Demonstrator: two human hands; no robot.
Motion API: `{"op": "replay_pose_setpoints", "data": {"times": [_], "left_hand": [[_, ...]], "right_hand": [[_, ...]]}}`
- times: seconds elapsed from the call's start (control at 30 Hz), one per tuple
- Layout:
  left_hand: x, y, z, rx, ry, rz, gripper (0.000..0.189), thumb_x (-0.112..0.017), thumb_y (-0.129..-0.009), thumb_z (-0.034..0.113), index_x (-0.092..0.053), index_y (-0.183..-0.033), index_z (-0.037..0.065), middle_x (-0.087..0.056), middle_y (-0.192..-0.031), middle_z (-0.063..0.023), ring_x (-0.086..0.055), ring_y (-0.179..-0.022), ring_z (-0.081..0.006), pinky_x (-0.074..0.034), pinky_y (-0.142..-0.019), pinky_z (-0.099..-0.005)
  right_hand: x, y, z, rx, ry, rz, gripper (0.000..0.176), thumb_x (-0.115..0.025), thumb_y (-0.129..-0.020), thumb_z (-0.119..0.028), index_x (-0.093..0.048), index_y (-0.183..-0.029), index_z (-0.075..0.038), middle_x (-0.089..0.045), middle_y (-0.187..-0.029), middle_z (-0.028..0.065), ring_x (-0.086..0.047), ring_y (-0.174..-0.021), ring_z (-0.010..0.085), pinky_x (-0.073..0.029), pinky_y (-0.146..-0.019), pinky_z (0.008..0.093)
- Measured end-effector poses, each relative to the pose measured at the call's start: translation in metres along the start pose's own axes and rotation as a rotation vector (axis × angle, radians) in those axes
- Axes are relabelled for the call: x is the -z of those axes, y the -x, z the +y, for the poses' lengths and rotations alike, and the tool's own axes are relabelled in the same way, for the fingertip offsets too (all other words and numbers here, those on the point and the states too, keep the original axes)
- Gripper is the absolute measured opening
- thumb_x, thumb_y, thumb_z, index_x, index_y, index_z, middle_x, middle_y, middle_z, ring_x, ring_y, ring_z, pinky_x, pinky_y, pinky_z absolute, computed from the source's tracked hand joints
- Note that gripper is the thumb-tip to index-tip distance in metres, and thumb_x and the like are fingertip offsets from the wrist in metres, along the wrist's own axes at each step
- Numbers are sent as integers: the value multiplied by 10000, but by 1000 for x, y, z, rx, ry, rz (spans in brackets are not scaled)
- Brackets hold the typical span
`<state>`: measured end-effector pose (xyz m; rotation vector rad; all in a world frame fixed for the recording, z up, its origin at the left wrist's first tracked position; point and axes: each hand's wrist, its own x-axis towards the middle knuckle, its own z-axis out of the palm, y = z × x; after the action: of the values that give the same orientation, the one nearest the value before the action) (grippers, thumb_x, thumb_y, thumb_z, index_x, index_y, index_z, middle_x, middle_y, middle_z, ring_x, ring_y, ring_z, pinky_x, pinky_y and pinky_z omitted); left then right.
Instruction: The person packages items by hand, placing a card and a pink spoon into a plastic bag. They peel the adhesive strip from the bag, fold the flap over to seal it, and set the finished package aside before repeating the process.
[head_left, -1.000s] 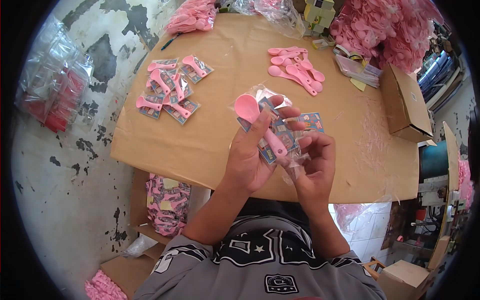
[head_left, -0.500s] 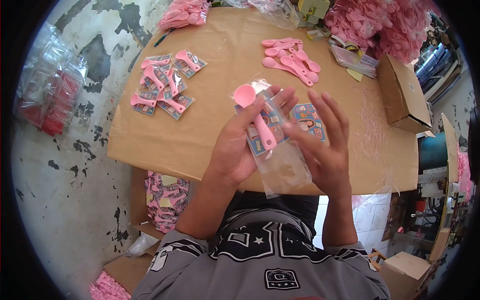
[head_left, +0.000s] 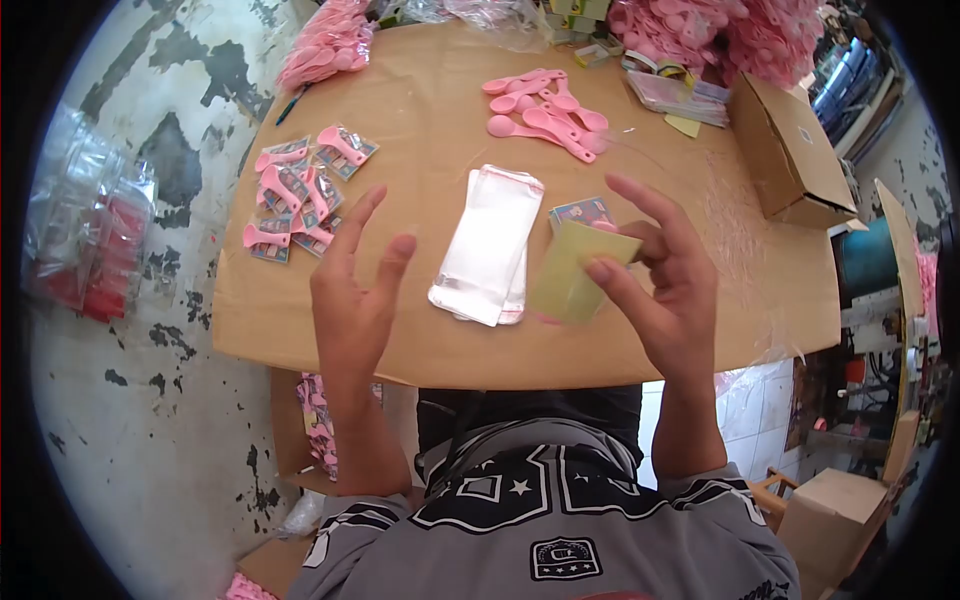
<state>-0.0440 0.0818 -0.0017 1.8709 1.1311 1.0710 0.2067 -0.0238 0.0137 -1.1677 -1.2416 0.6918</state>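
From the head camera, looking down, my right hand (head_left: 665,285) is raised over the counter (head_left: 420,130) and holds a card (head_left: 572,272). I pinch it at its right end, thumb on the far side and forefinger along the near edge, with the other fingers (head_left: 640,200) fanned up and apart. The card is a plain rectangle showing a dull yellow-green face with no print that I can make out. It is blurred, and tilted so that its long side runs down toward my left. It is off the counter, just right of the stack of clear bags (head_left: 487,245) and just in front of the pile of printed cards (head_left: 580,211).

My left hand (head_left: 352,295) is up too and holds nothing. The fingers (head_left: 366,212) are spread and slightly curled, palm turned toward the right hand, well apart from the card.

The clear bags lie flat in the middle of the counter, glossy and long, their short ends toward me. Beyond them lies a loose cluster of pink spoons (head_left: 540,110). At the left sits a scatter of packed spoons (head_left: 298,190), each in a bag with a printed card. A cardboard box (head_left: 790,145) stands at the right edge. Bagged pink spoons are heaped at the far left corner (head_left: 325,45), and more are heaped at the far right (head_left: 720,25).
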Motion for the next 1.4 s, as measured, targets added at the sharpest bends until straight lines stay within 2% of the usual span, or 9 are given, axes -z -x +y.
{"op": "replay_pose_setpoints", "data": {"times": [0.07, 0.27, 0.47, 0.57, 0.6, 0.7, 0.83, 1.13, 1.4], "left_hand": [[-1, 2, 1, 48, 309, -34, 542, -668, -1022, 164, -487, -1487, -48, -547, -1509, -178, -502, -1418, -266, -400, -1160, -371], [-42, 16, 29, 199, 823, -458, 461, -650, -1032, 162, -543, -1413, -74, -646, -1378, -203, -651, -1210, -185, -520, -1027, -322], [-60, 20, 17, 220, 768, -361, 367, -654, -1028, 108, -594, -1344, -67, -721, -1240, -188, -716, -1050, -169, -593, -852, -282], [-60, 19, 28, 187, 735, -288, 385, -649, -1031, 96, -579, -1384, -41, -735, -1211, -184, -722, -1025, -159, -604, -781, -263], [-59, 19, 30, 173, 721, -291, 410, -649, -1029, 87, -561, -1411, -30, -738, -1203, -180, -719, -1024, -151, -604, -776, -260], [-59, 19, 36, 128, 650, -291, 482, -646, -1025, 72, -524, -1488, 16, -746, -1105, -128, -667, -944, -88, -553, -739, -229], [-60, 23, 40, 90, 514, -309, 553, -644, -1015, 67, -502, -1549, 82, -755, -974, -52, -594, -825, 0, -476, -714, -192], [-66, 25, 43, -43, 361, -330, 600, -666, -996, 23, -462, -1561, 28, -651, -745, 36, -461, -686, 2, -411, -680, -188], [-58, 24, 39, 58, 441, -451, 566, -660, -1015, 63, -461, -1541, -6, -776, -972, -144, -671, -904, -73, -506, -813, -221]], "right_hand": [[-1, -2, 2, -146, -14, -80, 718, -785, -904, -40, -420, -1522, -23, -728, -1002, 63, -622, -846, 60, -469, -736, 216], [-18, -2, 10, -123, -24, -206, 776, -802, -903, -79, -379, -1553, -47, -700, -888, 35, -589, -751, 76, -468, -709, 229], [-9, 0, 8, -177, -82, -150, 800, -832, -867, -93, -401, -1539, -48, -709, -925, 60, -667, -850, 113, -521, -766, 256], [-5, -5, 13, 130, 181, 60, 744, -825, -873, -94, -443, -1511, -54, -705, -1043, 91, -665, -915, 134, -530, -797, 271], [-7, -10, 8, 278, 277, 156, 592, -822, -857, -84, -576, -1395, -61, -678, -1180, 121, -650, -1038, 206, -527, -869, 326], [-4, -21, -2, 581, 697, 158, 473, -830, -816, -78, -675, -1262, -69, -660, -1231, 131, -619, -1121, 289, -503, -937, 401], [-15, -26, -3, 678, 806, 179, 342, -814, -779, -40, -739, -1111, -70, -646, -1307, 129, -587, -1168, 344, -486, -957, 448], [-14, -25, 0, 641, 878, 221, 267, -795, -748, -13, -735, -1003, -67, -680, -1239, 86, -611, -1121, 295, -476, -947, 430], [17, -36, 4, 517, 721, 387, 179, -708, -838, 36, -661, -994, -38, -705, -1090, 127, -668, -976, 267, -539, -847, 410]]}}
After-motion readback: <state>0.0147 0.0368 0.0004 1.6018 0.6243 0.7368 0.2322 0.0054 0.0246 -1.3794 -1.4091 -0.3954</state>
